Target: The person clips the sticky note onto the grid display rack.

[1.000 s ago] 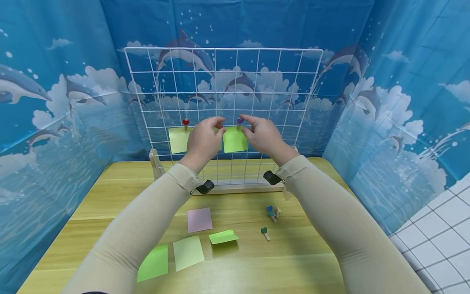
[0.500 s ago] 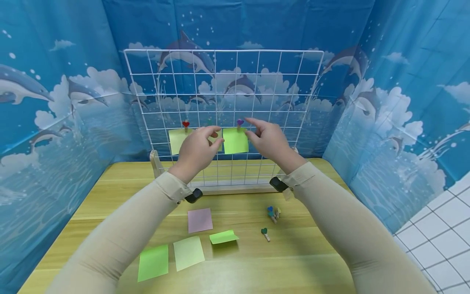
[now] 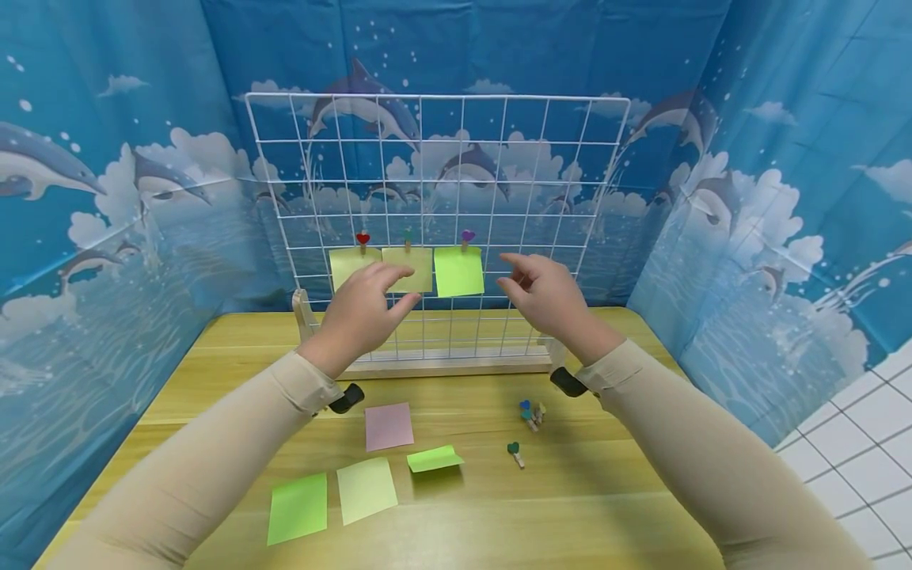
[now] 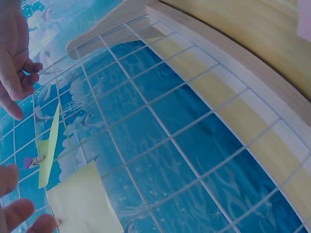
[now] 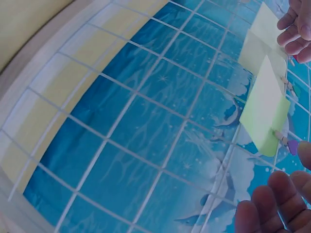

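Observation:
Three sticky notes hang in a row on a white wire grid [image 3: 527, 142]. The left pale yellow note [image 3: 349, 265] has a red heart clothespin [image 3: 363, 238]. Beside it, another pale yellow note [image 3: 420, 273] hangs from a green-topped clothespin [image 3: 408, 237]. A bright green note [image 3: 459, 273] is held by a purple heart clothespin [image 3: 467, 237]. My left hand [image 3: 363, 313], fingers loosely bent and holding nothing, is in front of the yellow notes and partly covers them. Right of the green note, apart from it, my right hand [image 3: 549, 297] holds nothing.
On the wooden table [image 3: 484, 530] lie a pink note [image 3: 389, 427], a folded green note [image 3: 435, 459], a pale yellow note [image 3: 366, 491] and a green note [image 3: 298, 509]. A dark green heart clothespin [image 3: 516, 454] lies near a small pile of clothespins [image 3: 531, 415].
My right hand has come away from the purple heart clothespin and moved right and down. My left hand has drawn back left and down, uncovering the middle yellow note. The green note stays hanging.

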The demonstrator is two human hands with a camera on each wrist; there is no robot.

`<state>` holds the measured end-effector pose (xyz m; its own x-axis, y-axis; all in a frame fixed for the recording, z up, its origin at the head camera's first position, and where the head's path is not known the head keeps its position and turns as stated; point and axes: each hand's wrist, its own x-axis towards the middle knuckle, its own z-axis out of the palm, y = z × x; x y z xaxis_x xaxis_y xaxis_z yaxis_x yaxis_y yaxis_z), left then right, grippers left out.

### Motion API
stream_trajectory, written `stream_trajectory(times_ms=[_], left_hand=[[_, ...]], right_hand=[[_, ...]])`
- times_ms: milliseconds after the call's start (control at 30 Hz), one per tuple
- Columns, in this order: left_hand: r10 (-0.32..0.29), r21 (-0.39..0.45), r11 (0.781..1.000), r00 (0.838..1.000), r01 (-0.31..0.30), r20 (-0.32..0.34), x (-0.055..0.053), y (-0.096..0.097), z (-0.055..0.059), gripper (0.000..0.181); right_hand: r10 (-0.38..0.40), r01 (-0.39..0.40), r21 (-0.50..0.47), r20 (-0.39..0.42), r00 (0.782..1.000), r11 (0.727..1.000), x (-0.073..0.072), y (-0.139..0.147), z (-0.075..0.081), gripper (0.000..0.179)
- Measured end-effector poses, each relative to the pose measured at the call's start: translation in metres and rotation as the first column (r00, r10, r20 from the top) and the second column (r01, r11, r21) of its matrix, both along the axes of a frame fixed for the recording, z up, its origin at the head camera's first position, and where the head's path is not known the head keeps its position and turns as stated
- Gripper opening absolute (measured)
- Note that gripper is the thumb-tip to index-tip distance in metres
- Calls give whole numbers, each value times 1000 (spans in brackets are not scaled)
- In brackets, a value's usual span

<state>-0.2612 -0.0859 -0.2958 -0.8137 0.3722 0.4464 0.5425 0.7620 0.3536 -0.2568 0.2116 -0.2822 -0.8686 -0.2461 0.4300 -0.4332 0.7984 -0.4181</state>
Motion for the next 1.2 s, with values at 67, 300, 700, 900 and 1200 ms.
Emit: stream_trajectory(times_ms=[67,300,700,900,1200], left_hand=[[-4,-14,1000,1000,4,-3,2,-4,-2,50],[-23,-50,998,1000,23,-8,7,-14,-8,52],[-39,-94,995,999,38,-11,16,-24,-15,55],[-26,-138,990,1000,27,7,18,-29,-20,61],[-9,-218,976,999,18,42,24,-33,-29,68]], right_hand=[[-5,5,12,2,1000,1000,2,3,-4,48],[-16,15,53,24,1000,998,12,16,-18,49],[-45,38,142,41,998,989,21,30,-33,50],[-39,35,151,25,999,988,26,36,-38,50],[-8,6,168,13,1000,986,33,44,-52,52]])
